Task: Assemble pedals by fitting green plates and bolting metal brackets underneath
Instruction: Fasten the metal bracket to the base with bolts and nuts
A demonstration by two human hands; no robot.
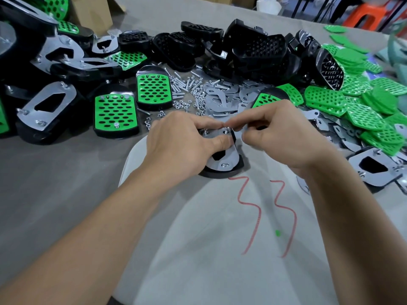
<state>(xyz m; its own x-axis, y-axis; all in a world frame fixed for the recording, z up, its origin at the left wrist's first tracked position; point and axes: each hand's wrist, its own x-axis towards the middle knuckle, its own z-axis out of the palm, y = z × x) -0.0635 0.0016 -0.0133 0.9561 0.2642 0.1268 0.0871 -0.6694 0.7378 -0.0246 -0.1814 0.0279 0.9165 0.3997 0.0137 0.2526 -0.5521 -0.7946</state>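
A black pedal (222,173) lies upside down at the table's near middle, with a shiny metal bracket (220,165) on its underside. My left hand (182,142) grips the pedal and bracket, thumb pressing on the bracket. My right hand (277,133) pinches a small nut at a bolt end (227,128) that sticks up through the bracket's far end. A second bolt head (225,165) shows at the bracket's near end. Most of the pedal is hidden under my hands.
Finished pedals with green plates (114,111) lie at the left. Loose bolts and nuts (187,89) and spare brackets (222,100) sit behind my hands. Empty black pedal bodies (253,49) are piled at the back, and green plates (352,102) are heaped at the right.
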